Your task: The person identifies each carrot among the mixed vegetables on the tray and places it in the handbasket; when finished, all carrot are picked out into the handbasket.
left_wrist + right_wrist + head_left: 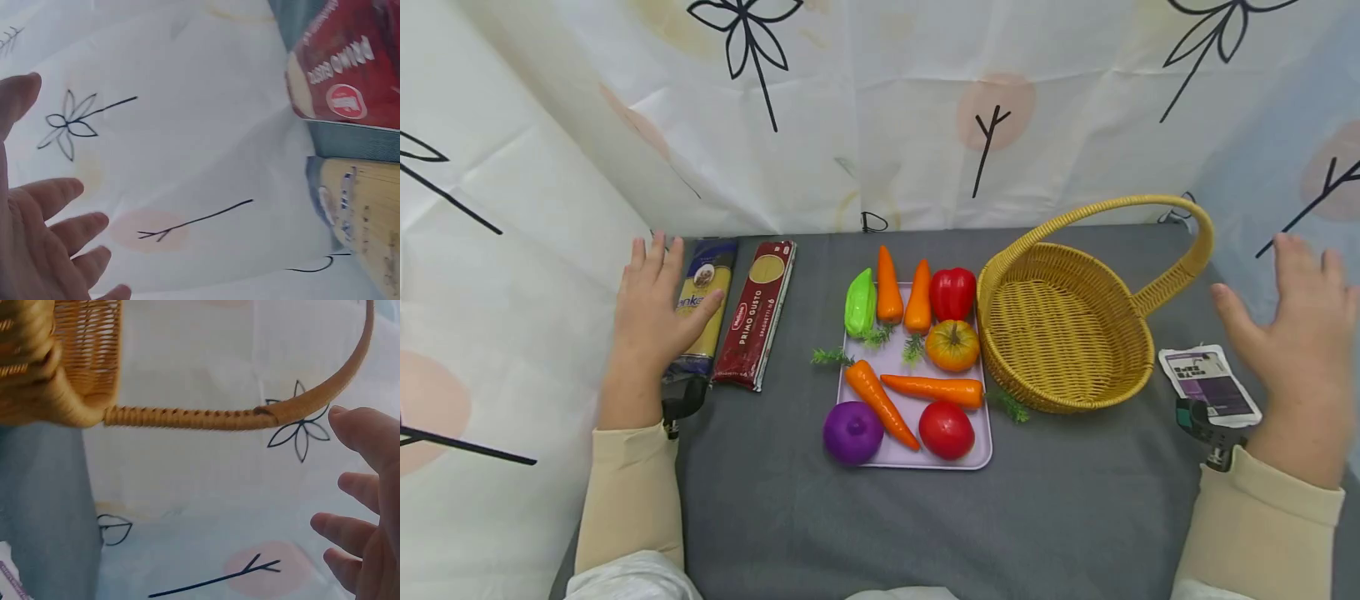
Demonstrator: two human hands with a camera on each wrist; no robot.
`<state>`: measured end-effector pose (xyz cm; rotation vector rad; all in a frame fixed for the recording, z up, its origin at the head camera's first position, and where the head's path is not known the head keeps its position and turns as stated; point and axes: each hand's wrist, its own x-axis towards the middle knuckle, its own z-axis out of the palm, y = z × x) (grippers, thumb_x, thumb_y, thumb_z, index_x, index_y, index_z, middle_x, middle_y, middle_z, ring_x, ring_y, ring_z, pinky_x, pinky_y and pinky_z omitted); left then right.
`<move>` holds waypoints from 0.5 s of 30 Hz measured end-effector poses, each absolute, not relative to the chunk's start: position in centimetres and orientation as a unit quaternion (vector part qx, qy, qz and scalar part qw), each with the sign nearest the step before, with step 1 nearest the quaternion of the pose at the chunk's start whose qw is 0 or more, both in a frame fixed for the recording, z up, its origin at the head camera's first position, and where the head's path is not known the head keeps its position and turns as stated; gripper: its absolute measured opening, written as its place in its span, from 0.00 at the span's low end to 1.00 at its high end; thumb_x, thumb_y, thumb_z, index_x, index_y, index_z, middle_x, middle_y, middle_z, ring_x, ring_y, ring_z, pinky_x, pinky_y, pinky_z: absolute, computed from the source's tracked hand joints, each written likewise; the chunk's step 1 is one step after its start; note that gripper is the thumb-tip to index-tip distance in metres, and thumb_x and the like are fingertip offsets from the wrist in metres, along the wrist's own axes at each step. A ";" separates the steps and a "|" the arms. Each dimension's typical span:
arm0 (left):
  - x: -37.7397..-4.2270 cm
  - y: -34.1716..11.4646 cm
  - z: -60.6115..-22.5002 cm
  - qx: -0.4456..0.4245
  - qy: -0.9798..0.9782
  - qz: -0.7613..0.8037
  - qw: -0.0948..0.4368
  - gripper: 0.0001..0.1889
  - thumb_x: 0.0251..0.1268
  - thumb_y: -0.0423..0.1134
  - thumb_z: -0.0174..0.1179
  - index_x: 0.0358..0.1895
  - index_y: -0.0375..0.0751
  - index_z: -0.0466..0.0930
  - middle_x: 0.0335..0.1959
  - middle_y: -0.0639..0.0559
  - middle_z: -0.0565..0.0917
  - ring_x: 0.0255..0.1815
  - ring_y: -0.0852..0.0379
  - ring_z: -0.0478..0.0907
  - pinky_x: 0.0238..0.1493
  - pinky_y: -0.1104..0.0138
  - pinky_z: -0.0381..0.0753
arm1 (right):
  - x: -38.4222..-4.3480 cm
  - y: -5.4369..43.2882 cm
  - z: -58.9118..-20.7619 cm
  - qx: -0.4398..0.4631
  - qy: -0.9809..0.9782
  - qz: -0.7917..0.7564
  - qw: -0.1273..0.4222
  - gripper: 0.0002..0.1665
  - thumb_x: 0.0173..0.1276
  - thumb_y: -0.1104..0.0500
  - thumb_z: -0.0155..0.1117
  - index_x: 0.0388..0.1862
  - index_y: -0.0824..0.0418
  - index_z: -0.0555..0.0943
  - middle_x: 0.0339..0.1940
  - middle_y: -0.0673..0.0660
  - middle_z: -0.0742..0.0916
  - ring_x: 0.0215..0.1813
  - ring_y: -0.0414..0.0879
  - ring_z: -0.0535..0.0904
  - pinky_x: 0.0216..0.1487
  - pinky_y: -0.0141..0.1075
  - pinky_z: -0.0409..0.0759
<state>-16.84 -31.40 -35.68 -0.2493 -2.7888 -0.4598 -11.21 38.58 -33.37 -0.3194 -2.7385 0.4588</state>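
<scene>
My left hand [655,312] is raised with its fingers straight and spread, holding nothing. Beside it lie a blue and yellow pasta packet [706,304], partly hidden by the hand, and a dark red spaghetti packet [756,317]. On the far right my right hand [1300,342] is also raised with spread fingers and holds nothing. Nearest to it are a small white and purple packet [1213,387] and a yellow wicker basket [1063,333] with a tall handle. In the right wrist view the thumb appears close to the basket handle [187,419], apparently without contact.
Midway between the hands is a lilac tray [917,457] bearing several orange carrots [880,404], a red pepper [953,293], a small pumpkin [952,345], a tomato [947,430], a purple round vegetable [853,432] and a green vegetable [860,303]. Patterned white cloth walls [910,125] enclose the grey table.
</scene>
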 end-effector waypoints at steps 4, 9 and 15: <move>-16.2 -31.0 -35.1 -0.116 -0.961 -0.182 0.170 0.49 0.72 0.66 0.54 0.82 0.36 0.49 0.84 0.42 0.46 0.84 0.45 0.33 0.80 0.48 0.37 | -10.4 37.4 -32.2 -0.118 -0.962 0.166 0.184 0.50 0.77 0.34 0.44 0.86 0.59 0.45 0.85 0.62 0.51 0.84 0.62 0.37 0.78 0.60 0.32; -15.8 -30.5 -34.7 -0.162 -0.945 -0.205 0.198 0.50 0.70 0.69 0.55 0.82 0.37 0.53 0.83 0.42 0.52 0.84 0.46 0.38 0.80 0.48 0.41 | -9.3 35.9 -31.0 -0.124 -0.957 0.175 0.192 0.50 0.77 0.34 0.45 0.86 0.58 0.46 0.85 0.60 0.51 0.84 0.58 0.38 0.78 0.60 0.35; -15.3 -29.7 -34.3 -0.226 -0.916 -0.232 0.235 0.52 0.66 0.75 0.53 0.80 0.37 0.58 0.81 0.42 0.58 0.84 0.46 0.44 0.79 0.48 0.46 | -8.3 34.2 -29.9 -0.081 -0.951 0.184 0.234 0.51 0.75 0.30 0.47 0.85 0.57 0.51 0.84 0.61 0.56 0.84 0.57 0.43 0.79 0.60 0.38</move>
